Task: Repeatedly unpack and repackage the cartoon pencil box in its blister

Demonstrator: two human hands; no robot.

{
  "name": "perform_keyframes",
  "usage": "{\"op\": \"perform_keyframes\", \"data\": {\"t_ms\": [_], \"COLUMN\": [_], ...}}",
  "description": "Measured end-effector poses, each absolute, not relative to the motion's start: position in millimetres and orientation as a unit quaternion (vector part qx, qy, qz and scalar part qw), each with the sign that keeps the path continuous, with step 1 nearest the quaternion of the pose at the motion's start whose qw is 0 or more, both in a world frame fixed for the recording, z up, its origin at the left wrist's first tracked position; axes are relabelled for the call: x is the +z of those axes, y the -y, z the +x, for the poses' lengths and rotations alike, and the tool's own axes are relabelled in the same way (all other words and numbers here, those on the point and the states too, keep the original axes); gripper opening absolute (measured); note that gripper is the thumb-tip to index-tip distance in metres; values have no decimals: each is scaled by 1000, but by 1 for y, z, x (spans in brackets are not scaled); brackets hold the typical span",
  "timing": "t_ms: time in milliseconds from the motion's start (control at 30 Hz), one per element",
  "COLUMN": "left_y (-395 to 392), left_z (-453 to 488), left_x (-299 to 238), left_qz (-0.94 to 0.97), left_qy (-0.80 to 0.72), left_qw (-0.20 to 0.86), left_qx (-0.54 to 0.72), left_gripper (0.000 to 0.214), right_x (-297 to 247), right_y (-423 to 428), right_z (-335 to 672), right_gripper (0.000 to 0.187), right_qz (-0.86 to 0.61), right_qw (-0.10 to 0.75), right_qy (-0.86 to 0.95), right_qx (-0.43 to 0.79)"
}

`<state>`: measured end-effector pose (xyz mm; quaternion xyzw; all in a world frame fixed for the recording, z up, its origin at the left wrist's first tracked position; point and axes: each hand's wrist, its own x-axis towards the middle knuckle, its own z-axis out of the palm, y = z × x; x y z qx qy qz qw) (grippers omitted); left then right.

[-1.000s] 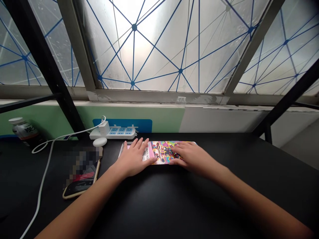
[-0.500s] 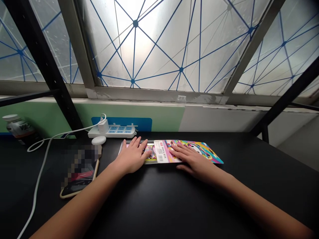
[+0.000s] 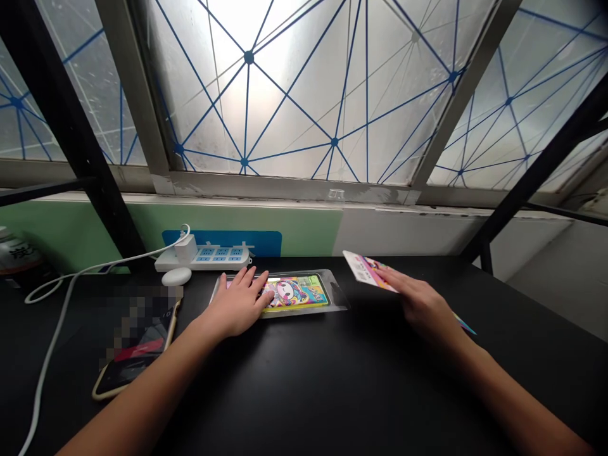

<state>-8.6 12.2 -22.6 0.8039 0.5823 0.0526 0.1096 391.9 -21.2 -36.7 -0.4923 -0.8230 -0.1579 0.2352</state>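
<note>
A colourful cartoon pencil box (image 3: 304, 290) lies in a clear plastic tray (image 3: 338, 297) on the black table. My left hand (image 3: 237, 303) rests on its left part with the fingers spread, covering that end. Off to the right, my right hand (image 3: 425, 304) grips a printed backing card (image 3: 363, 269) lifted above the table. The card has a white label strip at its left end and is tilted. Most of its middle is hidden behind my hand, and a blue corner shows past the wrist.
At the back left sits a white power strip (image 3: 213, 256) with a plugged-in charger and white cable (image 3: 50, 354). A round white case (image 3: 176, 277), a phone (image 3: 128, 373) and a dark bottle (image 3: 21, 256) are on the left. Black metal posts (image 3: 80, 145) flank the window.
My right hand has lifted the card off the tray and carried it right, uncovering the pencil box's right part. My left hand stays on the pack. The view has shifted slightly.
</note>
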Motion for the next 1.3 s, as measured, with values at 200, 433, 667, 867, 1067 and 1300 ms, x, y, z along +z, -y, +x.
{"op": "perform_keyframes", "data": {"t_ms": [200,433,667,867,1067,1300], "left_y": [-16,-9,1,-6,-11,-5], "left_z": [-6,6,18,4,-7,1], "left_x": [-19,-22,-30,-24,-22,-22], "left_qz": [788,790,827,833,839,847], "left_qy": [-595,-583,-544,-542,-532,-519], "left_qw": [125,117,58,32,67,60], "left_qx": [102,148,134,106,88,95], "left_gripper": [59,45,46,47,66,62], "right_x": [-18,-39,-53,-43,-36,-46], "right_y": [62,126,71,76,77,45], "right_z": [350,233,187,188,202,199], "right_gripper": [62,42,48,50,64,48], "right_qz": [-410,-279,-301,-330,-325,-252], "right_qw": [231,133,104,89,117,163], "right_qy": [859,942,947,939,938,954], "right_qx": [-203,-129,-44,-30,32,-12]}}
